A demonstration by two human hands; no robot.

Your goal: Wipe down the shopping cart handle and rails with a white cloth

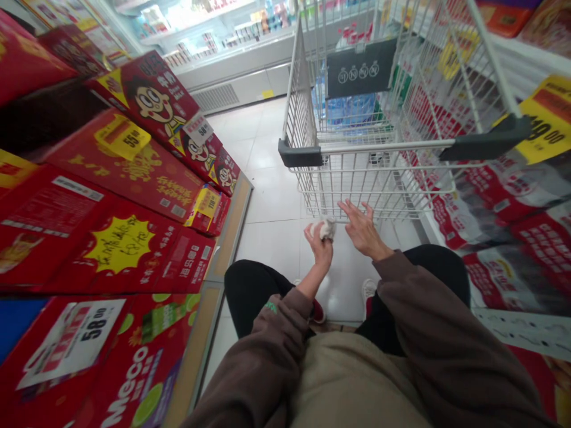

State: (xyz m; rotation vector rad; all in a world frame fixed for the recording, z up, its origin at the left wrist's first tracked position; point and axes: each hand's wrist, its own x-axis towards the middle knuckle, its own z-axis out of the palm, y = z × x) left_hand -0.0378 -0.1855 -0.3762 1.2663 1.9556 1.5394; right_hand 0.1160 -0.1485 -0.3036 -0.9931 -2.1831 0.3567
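My left hand (pixel 319 245) is closed around a crumpled whitish cloth (pixel 328 229), low over the tiled floor between my knees. To its right, my right hand (pixel 360 228) has its fingers spread and nothing in them. Its fingertips reach the lower wire bars of a shopping cart (pixel 379 178); whether they touch the bars I cannot tell. The cart stands just ahead of me, with a grey sign (pixel 361 70) fixed inside it. My knees are bent, and both forearms extend forward in brown sleeves.
Red drink and snack cartons (pixel 147 255) with price tags are stacked along the left on a low wooden-edged base (pixel 229 229). Packs of wrapped bottles (pixel 504 208) line the right side. A lit refrigerated display (pixel 223 41) spans the back. White floor tiles (pixel 267 190) lie between.
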